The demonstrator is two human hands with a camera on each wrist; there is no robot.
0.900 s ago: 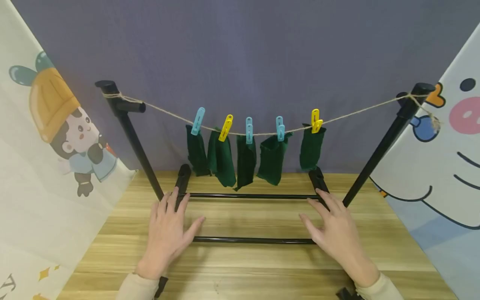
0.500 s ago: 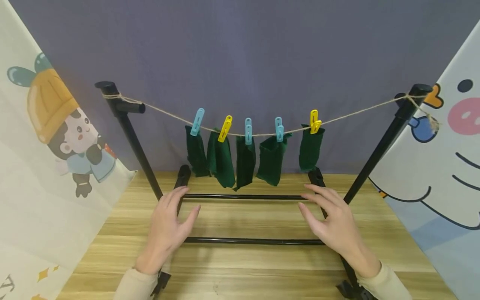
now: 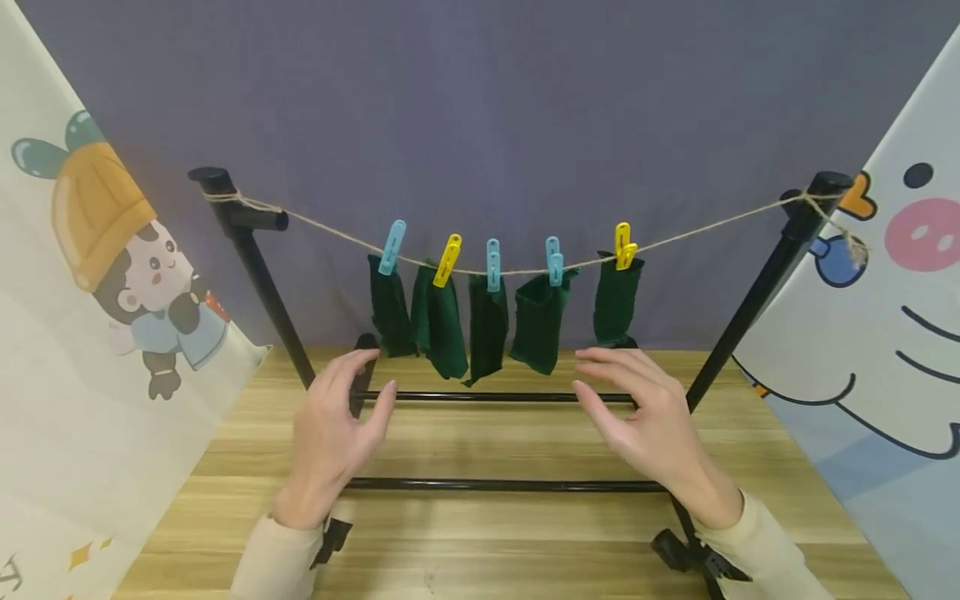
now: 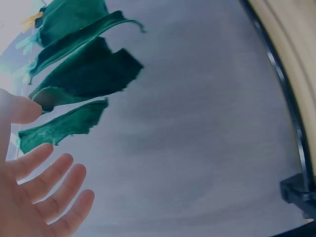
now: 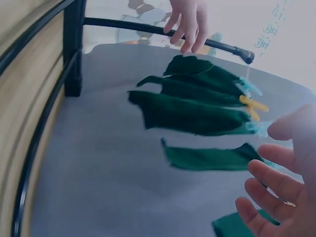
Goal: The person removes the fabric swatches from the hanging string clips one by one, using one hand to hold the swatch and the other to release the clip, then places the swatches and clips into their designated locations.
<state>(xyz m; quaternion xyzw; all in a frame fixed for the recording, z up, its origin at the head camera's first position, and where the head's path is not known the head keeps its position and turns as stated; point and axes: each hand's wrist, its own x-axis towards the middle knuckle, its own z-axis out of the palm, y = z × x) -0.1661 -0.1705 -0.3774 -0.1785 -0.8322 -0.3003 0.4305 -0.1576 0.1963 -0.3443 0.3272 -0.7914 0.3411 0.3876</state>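
Several dark green cloth pieces (image 3: pixel 540 325) hang in a row from a thin twine line (image 3: pixel 720 223). Blue clothespins (image 3: pixel 492 265) and yellow clothespins (image 3: pixel 447 260) pin them to it. In the head view my left hand (image 3: pixel 333 429) hovers in front of the leftmost cloth, thumb apart from the fingers, holding nothing. My right hand (image 3: pixel 648 417) is below the rightmost cloth, also bare, palm turned inward. The left wrist view shows the left fingers (image 4: pixel 66 190) spread near the cloths, and the right wrist view shows relaxed right fingers (image 5: pixel 276 182) beside the cloth row.
Two black uprights, the left post (image 3: pixel 262 275) and right post (image 3: pixel 757 300), carry the twine. Black crossbars (image 3: pixel 502 485) join the frame low over the wooden tabletop (image 3: pixel 480 550). A grey backdrop (image 3: pixel 480 108) stands behind, with printed cartoon panels (image 3: pixel 45 350) at both sides.
Both hands have risen from over the frame's sides, and their spread fingers have turned inward. The right hand has shifted left. The cloths and clothespins stay on the line.
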